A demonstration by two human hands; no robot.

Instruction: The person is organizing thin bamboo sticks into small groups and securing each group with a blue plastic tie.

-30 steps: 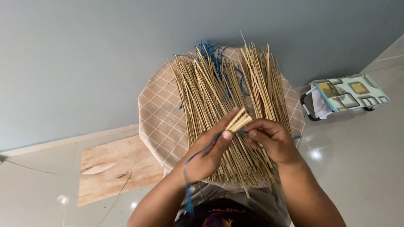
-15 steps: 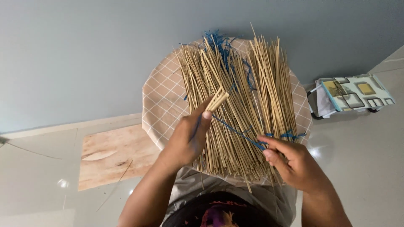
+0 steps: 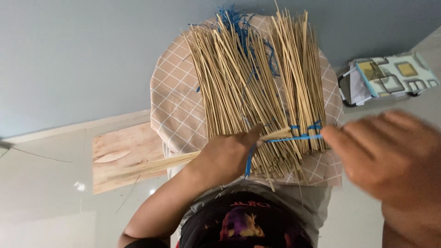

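My left hand [image 3: 227, 156] is closed around a small bundle of thin bamboo sticks [image 3: 156, 163], which lies crosswise with its tip [image 3: 278, 134] pointing right. A blue string [image 3: 294, 138] runs taut from that bundle to my right hand [image 3: 386, 156]. That hand is blurred, close to the camera, and pinches the string's end. Under both hands a large pile of loose bamboo sticks [image 3: 248, 87] covers a round table with a checked beige cloth [image 3: 177, 115]. More blue strings [image 3: 234, 20] lie at the pile's far end.
A patterned bag with dark handles [image 3: 390, 76] stands on the pale floor to the right of the table. A wooden board [image 3: 117, 154] lies on the floor to the left. A grey wall runs behind the table.
My left hand has turned the small bundle from upright to crosswise and lowered it. My right hand has pulled the blue string out to the right and come nearer to the camera.
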